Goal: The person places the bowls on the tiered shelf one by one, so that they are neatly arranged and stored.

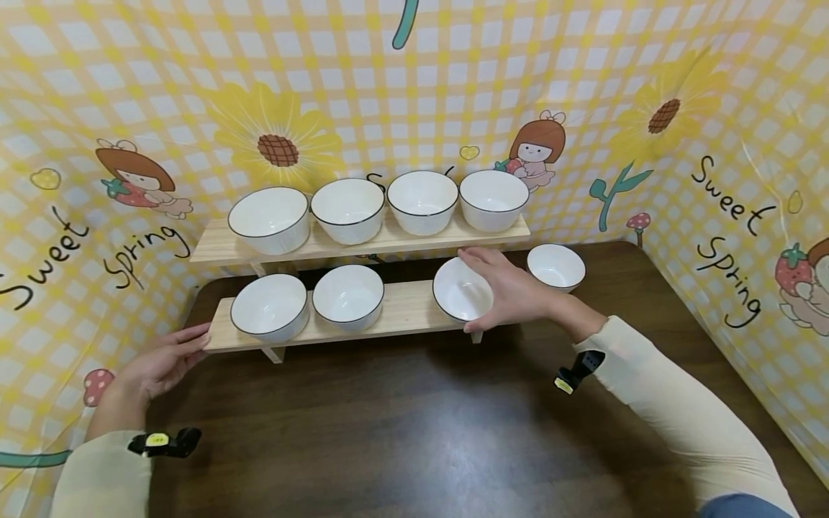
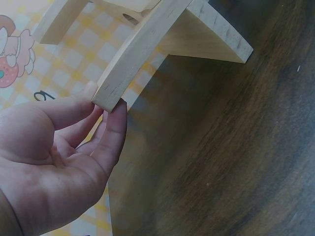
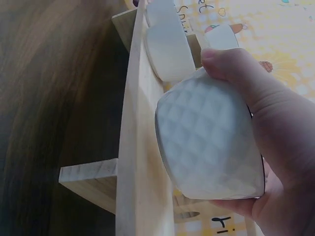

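Note:
My right hand (image 1: 512, 288) grips a white bowl (image 1: 458, 289) with a dark rim, thumb and fingers spread around its side. This bowl is at the right part of the lower wooden shelf (image 1: 409, 306), and its quilted outer wall shows in the right wrist view. My left hand (image 1: 162, 363) pinches the left end of that shelf, thumb on one face and fingertips beneath, as the left wrist view shows. On the lower shelf two more white bowls (image 1: 269, 306) stand side by side at the left, with bare wood between them and the gripped bowl.
Behind and higher, an upper wooden shelf (image 1: 210, 243) bears a row of several white bowls (image 1: 422, 201). Another white bowl (image 1: 557, 266) stands on the dark wooden table (image 1: 363, 424), right of the shelves. A yellow checked cloth (image 1: 401, 101) hangs behind and at both sides.

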### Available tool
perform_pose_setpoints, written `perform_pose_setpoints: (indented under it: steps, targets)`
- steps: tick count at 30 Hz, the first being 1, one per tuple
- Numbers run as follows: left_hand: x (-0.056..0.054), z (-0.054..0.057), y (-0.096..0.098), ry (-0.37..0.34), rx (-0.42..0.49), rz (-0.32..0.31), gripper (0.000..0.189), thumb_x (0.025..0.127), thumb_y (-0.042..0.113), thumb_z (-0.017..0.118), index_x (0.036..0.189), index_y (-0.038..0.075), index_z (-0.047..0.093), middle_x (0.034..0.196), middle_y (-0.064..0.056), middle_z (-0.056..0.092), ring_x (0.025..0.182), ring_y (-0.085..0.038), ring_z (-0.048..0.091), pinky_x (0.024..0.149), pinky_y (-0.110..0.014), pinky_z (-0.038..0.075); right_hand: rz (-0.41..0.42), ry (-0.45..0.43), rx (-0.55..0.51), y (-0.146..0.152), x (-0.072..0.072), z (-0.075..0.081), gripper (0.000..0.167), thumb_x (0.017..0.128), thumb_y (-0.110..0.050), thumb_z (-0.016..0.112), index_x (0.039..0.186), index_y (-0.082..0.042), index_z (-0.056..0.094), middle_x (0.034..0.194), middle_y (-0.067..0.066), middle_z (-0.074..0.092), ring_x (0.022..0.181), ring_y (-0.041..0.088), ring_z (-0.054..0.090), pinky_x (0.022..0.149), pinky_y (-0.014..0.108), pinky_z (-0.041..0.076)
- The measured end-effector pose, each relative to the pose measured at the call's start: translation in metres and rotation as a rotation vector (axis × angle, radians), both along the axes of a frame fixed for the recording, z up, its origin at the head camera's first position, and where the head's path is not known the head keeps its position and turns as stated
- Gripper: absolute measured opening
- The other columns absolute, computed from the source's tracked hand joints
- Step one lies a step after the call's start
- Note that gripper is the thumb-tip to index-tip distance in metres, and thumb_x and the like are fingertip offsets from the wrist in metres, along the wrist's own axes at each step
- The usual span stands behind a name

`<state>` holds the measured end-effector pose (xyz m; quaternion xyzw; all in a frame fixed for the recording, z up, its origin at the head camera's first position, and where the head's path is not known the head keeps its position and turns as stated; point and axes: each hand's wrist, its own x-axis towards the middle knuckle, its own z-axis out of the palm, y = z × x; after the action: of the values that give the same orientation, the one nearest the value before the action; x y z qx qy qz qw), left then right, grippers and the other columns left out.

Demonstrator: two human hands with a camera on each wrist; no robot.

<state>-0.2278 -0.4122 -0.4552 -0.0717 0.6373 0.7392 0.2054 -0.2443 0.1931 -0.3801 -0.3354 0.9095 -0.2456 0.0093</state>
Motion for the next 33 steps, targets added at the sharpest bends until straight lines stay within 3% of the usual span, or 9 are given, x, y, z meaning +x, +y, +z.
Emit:
perform_pose_setpoints:
  steps: [6, 33]
  targets:
    - [0.0, -0.001, -0.001, 0.003, -0.007, -0.004, 0.035, 0.105, 0.002, 0.054, 0.099, 0.028, 0.078, 0.102, 0.014, 0.07, 0.093, -0.002, 0.066, 0.081, -0.019, 0.056, -0.018, -0.015, 0.012, -0.011, -0.003, -0.005, 0.125, 0.065, -0.051, 0.093, 0.16, -0.002, 0.028, 0.16, 0.018, 0.031, 0.145, 0.034, 0.029, 0.108, 0.054, 0.043]
    - [-0.001, -0.001, -0.001, 0.004, 0.02, -0.008, 0.034, 0.104, 0.001, 0.055, 0.099, 0.026, 0.078, 0.102, 0.011, 0.071, 0.093, -0.003, 0.067, 0.081, -0.02, 0.057, -0.029, -0.071, 0.02, -0.042, -0.014, -0.018, 0.124, 0.068, -0.058, 0.089, 0.161, -0.006, 0.026, 0.162, 0.015, 0.028, 0.147, 0.033, 0.026, 0.114, 0.049, 0.038]
